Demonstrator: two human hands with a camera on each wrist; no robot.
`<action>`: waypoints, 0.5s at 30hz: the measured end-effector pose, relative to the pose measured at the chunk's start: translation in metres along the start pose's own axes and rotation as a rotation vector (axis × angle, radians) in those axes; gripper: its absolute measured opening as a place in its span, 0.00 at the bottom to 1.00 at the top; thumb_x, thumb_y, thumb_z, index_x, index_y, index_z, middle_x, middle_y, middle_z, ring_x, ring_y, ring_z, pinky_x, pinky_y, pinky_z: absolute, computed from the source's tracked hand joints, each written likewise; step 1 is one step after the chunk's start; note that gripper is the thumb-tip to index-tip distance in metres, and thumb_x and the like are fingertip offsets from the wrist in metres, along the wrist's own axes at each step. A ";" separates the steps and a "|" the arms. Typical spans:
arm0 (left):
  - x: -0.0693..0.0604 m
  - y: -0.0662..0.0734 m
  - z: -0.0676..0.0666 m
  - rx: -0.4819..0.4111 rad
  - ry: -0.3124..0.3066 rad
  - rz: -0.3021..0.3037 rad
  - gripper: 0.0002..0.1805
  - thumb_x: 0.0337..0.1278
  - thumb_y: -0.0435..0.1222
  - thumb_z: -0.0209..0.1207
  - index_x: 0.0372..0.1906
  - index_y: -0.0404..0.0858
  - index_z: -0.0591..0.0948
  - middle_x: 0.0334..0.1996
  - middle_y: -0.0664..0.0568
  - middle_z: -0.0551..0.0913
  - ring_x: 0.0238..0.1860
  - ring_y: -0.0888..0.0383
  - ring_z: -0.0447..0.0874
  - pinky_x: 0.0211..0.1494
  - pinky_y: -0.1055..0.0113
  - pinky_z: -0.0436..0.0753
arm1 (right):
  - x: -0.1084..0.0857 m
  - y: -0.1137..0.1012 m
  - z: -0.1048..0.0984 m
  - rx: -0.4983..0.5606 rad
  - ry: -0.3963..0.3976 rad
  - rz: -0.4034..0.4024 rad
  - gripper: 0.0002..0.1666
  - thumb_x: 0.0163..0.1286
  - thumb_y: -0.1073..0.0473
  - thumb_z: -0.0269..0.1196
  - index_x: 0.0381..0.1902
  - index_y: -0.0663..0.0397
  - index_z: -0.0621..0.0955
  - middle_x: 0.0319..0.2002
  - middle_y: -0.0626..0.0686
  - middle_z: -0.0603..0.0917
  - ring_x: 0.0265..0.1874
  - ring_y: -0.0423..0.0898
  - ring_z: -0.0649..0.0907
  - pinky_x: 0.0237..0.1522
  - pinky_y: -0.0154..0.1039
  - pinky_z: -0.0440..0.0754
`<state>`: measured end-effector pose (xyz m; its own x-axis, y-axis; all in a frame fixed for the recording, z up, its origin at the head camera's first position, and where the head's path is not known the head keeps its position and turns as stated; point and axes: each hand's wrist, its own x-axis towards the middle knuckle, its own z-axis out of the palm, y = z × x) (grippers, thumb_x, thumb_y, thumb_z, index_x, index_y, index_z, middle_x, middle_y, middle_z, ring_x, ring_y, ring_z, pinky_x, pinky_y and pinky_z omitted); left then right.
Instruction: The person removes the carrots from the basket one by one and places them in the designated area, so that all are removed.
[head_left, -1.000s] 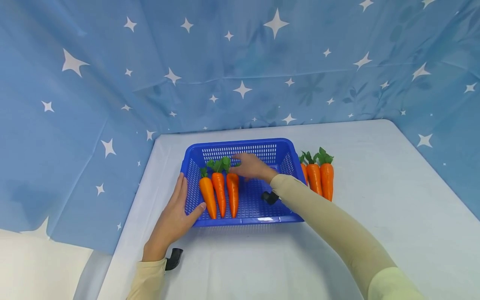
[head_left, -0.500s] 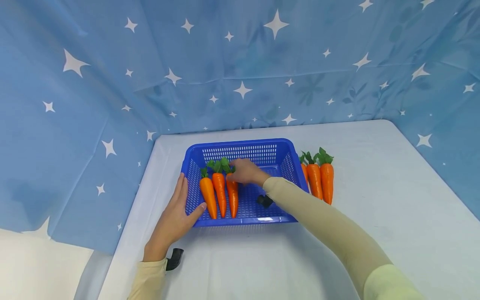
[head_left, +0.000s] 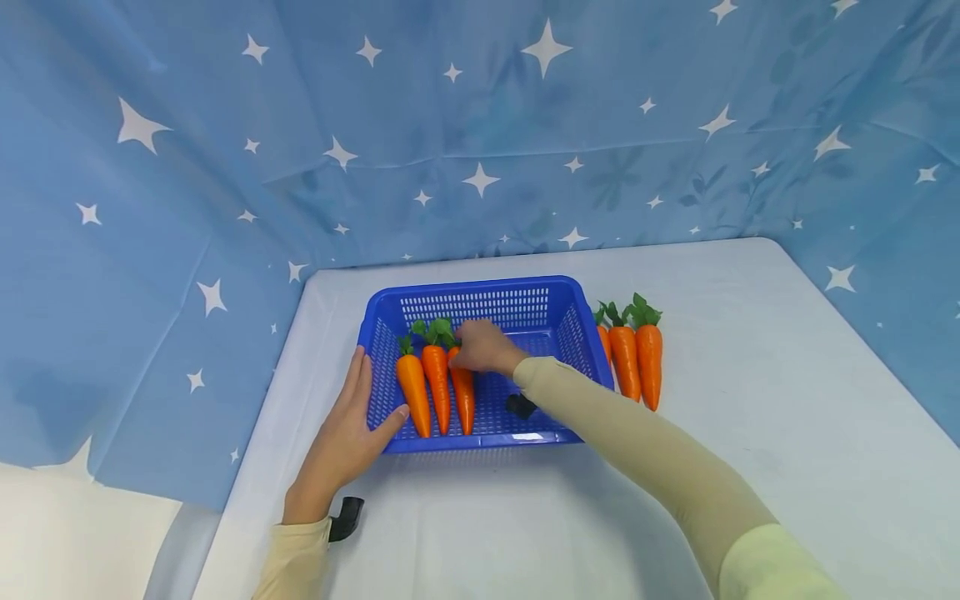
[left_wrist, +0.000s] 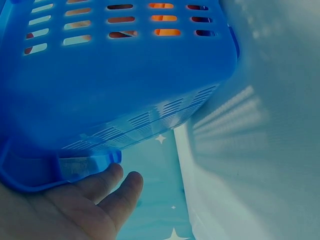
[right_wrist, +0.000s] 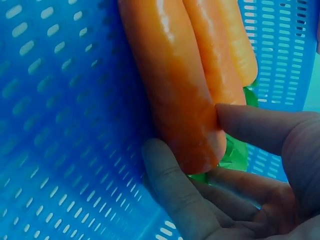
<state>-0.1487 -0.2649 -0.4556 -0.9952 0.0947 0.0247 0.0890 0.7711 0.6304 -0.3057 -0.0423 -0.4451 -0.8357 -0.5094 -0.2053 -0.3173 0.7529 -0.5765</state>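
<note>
Inside a blue plastic basket [head_left: 378,308] three carrots with green tops lie side by side near its left end. My right hand [head_left: 483,347] pinches the top of the rightmost carrot [head_left: 464,402]. In the right wrist view, the thumb [right_wrist: 255,122] touches one side of this carrot [right_wrist: 175,85] and a finger [right_wrist: 172,185] touches the other. Against the basket's left side rests my left hand [head_left: 348,433], its fingers straight along the outside and the thumb over the rim. The left wrist view shows two fingertips [left_wrist: 122,195] just past the rim.
To the right of the basket several more carrots [head_left: 626,362] lie on the white tablecloth [head_left: 750,400], partly hidden by the basket and my right sleeve. A blue curtain [head_left: 480,125] with white stars hangs behind and beside the table.
My right hand has moved down and left from the leaves onto the top of the rightmost carrot in the basket. The left hand stays at the basket's side.
</note>
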 end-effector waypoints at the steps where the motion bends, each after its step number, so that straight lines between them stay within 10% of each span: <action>1: 0.000 0.000 0.000 -0.002 0.000 0.000 0.56 0.77 0.57 0.57 0.87 0.33 0.38 0.88 0.46 0.30 0.85 0.36 0.41 0.80 0.34 0.54 | 0.000 0.000 0.000 -0.008 -0.001 -0.007 0.23 0.66 0.64 0.74 0.19 0.52 0.72 0.16 0.46 0.66 0.15 0.41 0.69 0.21 0.32 0.68; 15: -0.001 0.001 -0.001 -0.012 -0.002 0.000 0.56 0.77 0.55 0.58 0.87 0.33 0.38 0.88 0.45 0.31 0.85 0.36 0.40 0.80 0.34 0.53 | -0.003 0.001 -0.005 0.019 0.006 -0.034 0.32 0.61 0.67 0.71 0.12 0.47 0.62 0.14 0.43 0.57 0.14 0.39 0.59 0.20 0.31 0.55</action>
<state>-0.1481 -0.2644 -0.4539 -0.9952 0.0956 0.0231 0.0882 0.7638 0.6395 -0.3055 -0.0376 -0.4415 -0.8272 -0.5319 -0.1811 -0.3368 0.7274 -0.5980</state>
